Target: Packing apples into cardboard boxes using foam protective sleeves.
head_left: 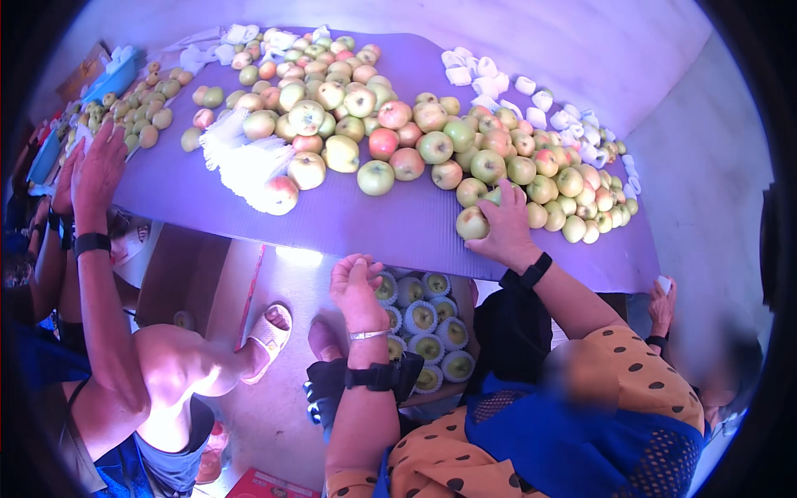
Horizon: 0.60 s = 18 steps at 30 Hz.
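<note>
Purple-matted table (382, 228), loose apples (432, 148), white foam sleeves (249, 162)

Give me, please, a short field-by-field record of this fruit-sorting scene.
Surface: purple mat on a table
Fruit: loose apples, green to red, heaped across the mat
Wrappers: white foam nets left of centre, more at the far right edge
Left hand: raised above the box, apparently empty
Right hand: resting on an apple at the mat's near edge
Box: below the mat, holding netted apples in rows
Co-worker: hand flat on the mat, far left
</note>
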Each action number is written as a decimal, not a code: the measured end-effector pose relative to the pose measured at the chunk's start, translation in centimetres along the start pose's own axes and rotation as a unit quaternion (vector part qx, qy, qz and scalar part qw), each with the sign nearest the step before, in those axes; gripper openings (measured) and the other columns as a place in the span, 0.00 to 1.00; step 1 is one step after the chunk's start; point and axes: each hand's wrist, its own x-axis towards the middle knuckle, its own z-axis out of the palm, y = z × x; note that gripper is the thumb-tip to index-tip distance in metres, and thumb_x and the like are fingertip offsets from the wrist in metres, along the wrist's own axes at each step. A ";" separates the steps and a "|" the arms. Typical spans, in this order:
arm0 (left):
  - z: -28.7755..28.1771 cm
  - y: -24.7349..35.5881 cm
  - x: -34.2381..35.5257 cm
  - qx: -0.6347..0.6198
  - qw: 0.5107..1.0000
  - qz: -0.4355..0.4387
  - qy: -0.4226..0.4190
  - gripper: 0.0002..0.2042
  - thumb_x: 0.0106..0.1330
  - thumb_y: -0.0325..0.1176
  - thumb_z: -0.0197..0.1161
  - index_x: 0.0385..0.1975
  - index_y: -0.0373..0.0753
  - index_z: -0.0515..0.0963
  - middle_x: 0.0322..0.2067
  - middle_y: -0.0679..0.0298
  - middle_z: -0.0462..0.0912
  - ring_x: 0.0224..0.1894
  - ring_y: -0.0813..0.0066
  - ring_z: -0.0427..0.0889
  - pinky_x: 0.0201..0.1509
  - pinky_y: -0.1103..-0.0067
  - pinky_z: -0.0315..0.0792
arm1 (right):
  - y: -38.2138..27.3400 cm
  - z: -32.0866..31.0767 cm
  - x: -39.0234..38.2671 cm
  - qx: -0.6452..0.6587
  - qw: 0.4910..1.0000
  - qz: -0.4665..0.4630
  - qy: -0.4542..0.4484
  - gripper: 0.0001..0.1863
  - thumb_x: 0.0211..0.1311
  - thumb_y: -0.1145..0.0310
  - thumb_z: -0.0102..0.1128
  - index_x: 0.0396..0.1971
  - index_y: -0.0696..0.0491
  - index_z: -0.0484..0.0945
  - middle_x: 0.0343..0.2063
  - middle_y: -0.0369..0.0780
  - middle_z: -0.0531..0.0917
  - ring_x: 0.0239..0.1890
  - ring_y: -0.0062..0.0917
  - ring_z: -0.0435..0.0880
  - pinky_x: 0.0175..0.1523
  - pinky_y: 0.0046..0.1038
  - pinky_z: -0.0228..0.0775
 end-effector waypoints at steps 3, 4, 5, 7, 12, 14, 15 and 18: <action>-0.3 -0.1 0.2 0.007 1.000 -0.003 0.003 0.04 0.56 0.26 0.49 0.30 0.36 0.68 0.28 0.64 0.74 0.26 0.79 0.74 0.26 0.86 0.64 | -0.6 -0.7 -0.2 0.045 0.997 -0.050 0.035 0.27 0.24 0.59 0.68 0.33 0.49 0.74 0.51 0.52 0.56 0.50 0.51 0.55 0.52 0.45 0.53; -0.5 -0.1 0.3 0.009 1.000 0.001 0.000 0.05 0.56 0.28 0.50 0.32 0.37 0.68 0.28 0.63 0.74 0.26 0.77 0.75 0.26 0.85 0.65 | -1.0 -0.7 0.0 0.047 0.997 -0.054 0.035 0.27 0.24 0.59 0.68 0.33 0.49 0.74 0.51 0.52 0.56 0.50 0.51 0.55 0.52 0.45 0.53; -0.5 -0.2 0.4 0.012 1.000 0.004 -0.006 0.07 0.56 0.29 0.51 0.34 0.37 0.67 0.28 0.62 0.74 0.26 0.76 0.75 0.26 0.84 0.67 | -1.6 -0.8 0.2 0.074 0.991 -0.096 0.060 0.27 0.23 0.59 0.68 0.33 0.50 0.74 0.50 0.52 0.56 0.50 0.50 0.56 0.53 0.44 0.53; -0.4 0.0 0.1 0.022 1.000 0.004 0.002 0.07 0.57 0.29 0.50 0.34 0.36 0.67 0.30 0.62 0.74 0.29 0.76 0.74 0.28 0.84 0.66 | -3.0 -1.0 0.7 0.103 0.982 -0.137 0.085 0.28 0.23 0.59 0.68 0.33 0.51 0.73 0.50 0.52 0.57 0.50 0.50 0.56 0.53 0.44 0.52; -0.3 0.2 0.0 0.061 0.994 0.032 0.088 0.14 0.60 0.35 0.46 0.42 0.33 0.63 0.39 0.59 0.69 0.41 0.73 0.70 0.36 0.79 0.64 | -8.4 -1.0 3.1 0.232 0.938 -0.249 0.064 0.32 0.19 0.59 0.70 0.34 0.52 0.73 0.49 0.51 0.58 0.52 0.47 0.56 0.55 0.41 0.50; -0.2 0.3 -0.2 0.058 0.990 0.049 0.116 0.21 0.60 0.44 0.44 0.46 0.34 0.59 0.44 0.56 0.66 0.45 0.68 0.67 0.40 0.73 0.64 | -10.8 0.3 4.3 0.249 0.925 -0.275 0.075 0.30 0.20 0.59 0.69 0.33 0.53 0.73 0.48 0.51 0.59 0.51 0.47 0.57 0.54 0.41 0.51; -0.2 0.2 -0.2 0.061 0.990 0.050 0.114 0.21 0.60 0.44 0.44 0.46 0.34 0.59 0.44 0.56 0.66 0.45 0.68 0.67 0.40 0.73 0.64 | -11.9 0.8 5.0 0.250 0.926 -0.273 0.077 0.30 0.20 0.59 0.69 0.33 0.53 0.73 0.48 0.51 0.59 0.51 0.47 0.57 0.54 0.41 0.51; -0.4 -0.1 0.1 0.057 0.991 0.055 0.106 0.23 0.60 0.45 0.43 0.48 0.34 0.57 0.45 0.55 0.64 0.45 0.66 0.67 0.42 0.72 0.63 | -14.8 1.9 7.2 0.279 0.913 -0.291 0.061 0.28 0.22 0.60 0.68 0.32 0.54 0.74 0.47 0.51 0.59 0.49 0.46 0.59 0.52 0.41 0.54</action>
